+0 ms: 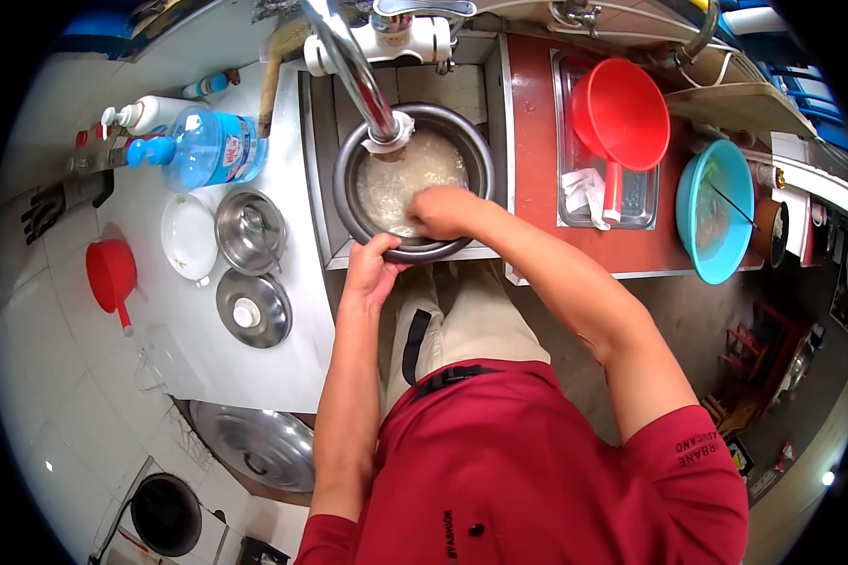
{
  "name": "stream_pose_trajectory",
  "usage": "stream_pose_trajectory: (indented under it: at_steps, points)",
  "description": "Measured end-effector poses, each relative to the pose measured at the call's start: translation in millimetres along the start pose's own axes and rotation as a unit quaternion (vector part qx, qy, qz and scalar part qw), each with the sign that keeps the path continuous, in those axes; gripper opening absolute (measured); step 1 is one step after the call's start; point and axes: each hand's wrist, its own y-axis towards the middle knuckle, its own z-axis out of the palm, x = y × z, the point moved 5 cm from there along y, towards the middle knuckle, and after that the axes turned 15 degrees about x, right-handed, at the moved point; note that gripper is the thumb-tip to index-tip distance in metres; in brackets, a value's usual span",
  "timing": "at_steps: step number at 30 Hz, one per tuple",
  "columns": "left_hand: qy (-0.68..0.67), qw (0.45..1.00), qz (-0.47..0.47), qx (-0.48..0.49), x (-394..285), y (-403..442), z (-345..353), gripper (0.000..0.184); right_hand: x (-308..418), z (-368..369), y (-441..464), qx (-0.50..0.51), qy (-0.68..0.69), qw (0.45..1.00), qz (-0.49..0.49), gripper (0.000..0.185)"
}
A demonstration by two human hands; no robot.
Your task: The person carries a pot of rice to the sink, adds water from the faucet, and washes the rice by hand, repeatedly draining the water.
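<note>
A dark metal pot (484, 179) stands in the sink under the faucet (363, 89). Cloudy water with pale grains that look like rice (396, 188) fills its bottom. My left hand (375, 268) grips the near rim, thumb over the edge and fingers around the outside. Inside the pot, my right hand (440, 211) reaches down into the cloudy water by the near wall. Its fingers are curled and their tips are hidden, so what they hold, if anything, does not show. The faucet's white nozzle hangs just over the pot.
Left of the sink are a large plastic bottle (212, 151), a white plate (187, 235), a steel bowl (251, 229) and a steel lid (254, 309). On the right, a red ladle-like scoop (622, 113) lies on a metal tray (567, 85), beside a turquoise basin (715, 212).
</note>
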Motion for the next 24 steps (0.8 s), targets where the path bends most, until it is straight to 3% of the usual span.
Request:
stream_pose_trajectory:
  at_steps: [2,4,8,10,12,13,15,16,18,19,20,22,24]
  points:
    - [-0.016,1.0,-0.001,0.007,7.9,5.5,-0.9,0.027,-10.6,-24.2,-21.2,-0.223,-0.05,0.971,0.078,0.027]
    - [-0.055,0.998,-0.004,-0.016,11.2,-2.2,12.9,0.022,-19.1,-40.2,-26.4,-0.358,-0.049,0.924,0.123,0.034]
    - [-0.042,0.999,-0.001,-0.003,19.8,4.9,4.6,0.022,-6.5,-35.0,0.6,-0.342,-0.037,0.917,0.201,0.036]
    - [-0.043,0.999,0.001,0.0,13.5,5.4,12.0,0.016,4.1,-25.2,15.0,-0.325,-0.03,0.929,0.175,0.035]
    - [-0.059,0.998,0.01,-0.012,6.7,3.5,16.8,0.012,18.0,-10.9,28.2,-0.262,0.033,0.964,0.04,0.028]
    - [-0.061,0.998,0.011,-0.011,8.0,2.8,9.1,0.01,14.8,-5.0,26.3,-0.26,0.035,0.964,0.042,0.028]
    - [-0.048,0.999,0.006,-0.015,5.4,-0.1,2.5,0.01,16.5,5.6,24.2,-0.166,-0.057,0.982,-0.068,0.029]
    - [-0.037,0.999,-0.002,-0.021,5.4,-4.8,1.4,0.009,14.7,7.7,18.2,-0.163,-0.058,0.982,-0.07,0.029]
    - [-0.03,0.999,0.01,-0.015,5.1,-8.5,4.4,0.008,6.2,21.1,11.2,0.009,-0.05,0.999,-0.017,0.026]
    - [-0.014,1.0,-0.009,-0.019,7.4,-9.4,6.0,0.013,6.1,20.2,7.1,0.041,-0.077,0.996,-0.001,0.027]
    - [0.003,0.999,-0.029,-0.022,9.3,-9.3,7.1,0.02,8.1,14.9,6.6,0.041,-0.079,0.996,-0.001,0.027]
    - [-0.006,1.0,-0.022,-0.015,16.2,-7.9,6.7,0.018,28.1,2.3,4.8,-0.078,-0.213,0.97,-0.084,0.026]
    - [-0.017,1.0,-0.016,-0.013,17.6,-7.1,9.2,0.016,30.3,-8.1,14.7,-0.093,-0.221,0.969,-0.06,0.024]
